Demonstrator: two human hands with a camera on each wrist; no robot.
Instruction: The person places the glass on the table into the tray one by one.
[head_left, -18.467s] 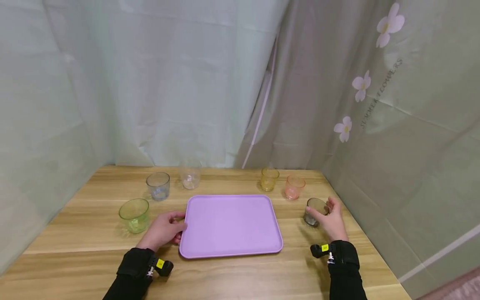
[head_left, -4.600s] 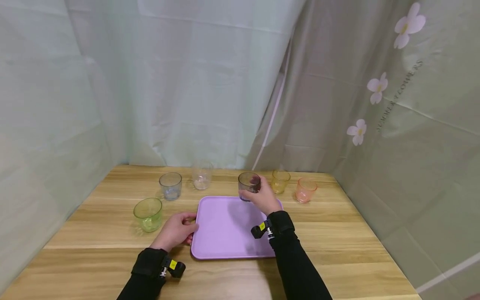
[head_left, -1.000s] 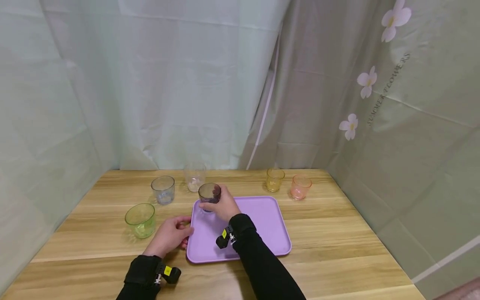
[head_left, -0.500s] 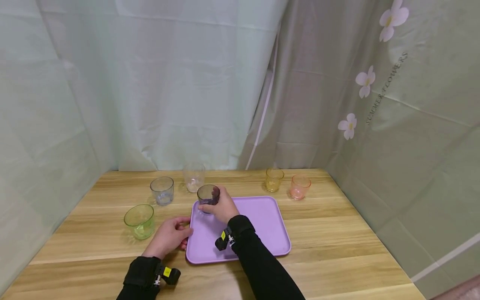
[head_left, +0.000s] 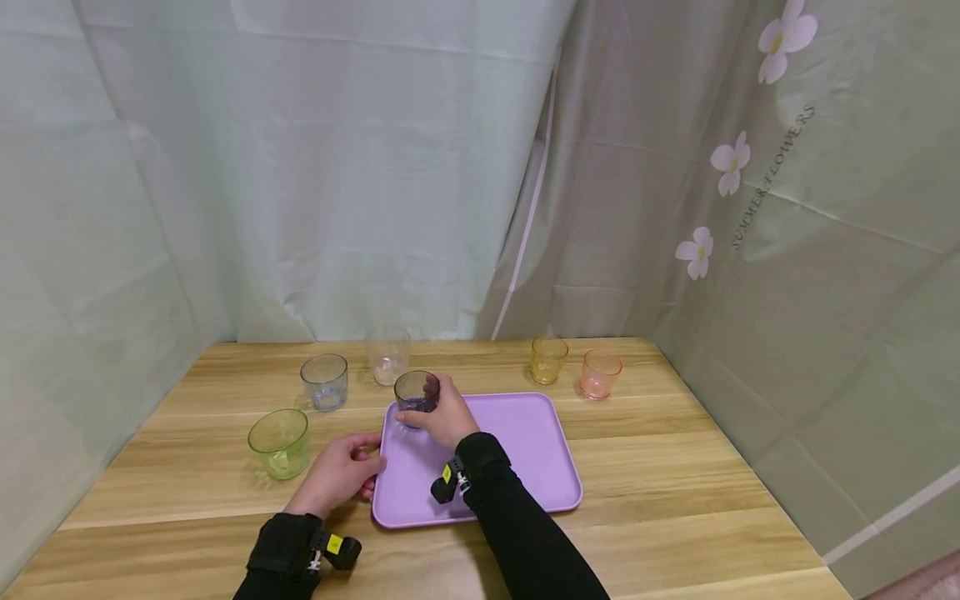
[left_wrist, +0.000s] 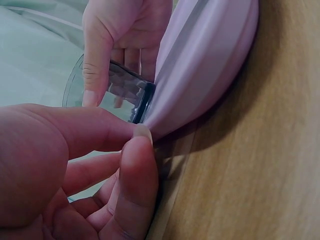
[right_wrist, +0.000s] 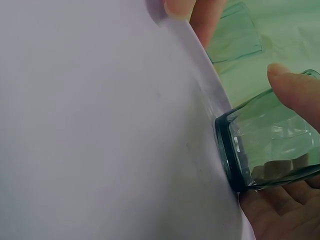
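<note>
Head view: five glasses [head_left: 280, 452] on table [head_left: 675, 500]; my right hand [head_left: 452, 415] grips one dark glass [head_left: 412, 393]; my left hand [head_left: 337, 475] pinches one tray [head_left: 525, 437].

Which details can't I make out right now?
- Head: right hand hides part of the smoky tumbler.
- Head: black right sleeve covers part of the purple tray.
- Right wrist: picture's right edge cuts off part of the tumbler's rim.
- Left wrist: left hand blocks part of the tumbler.
</note>
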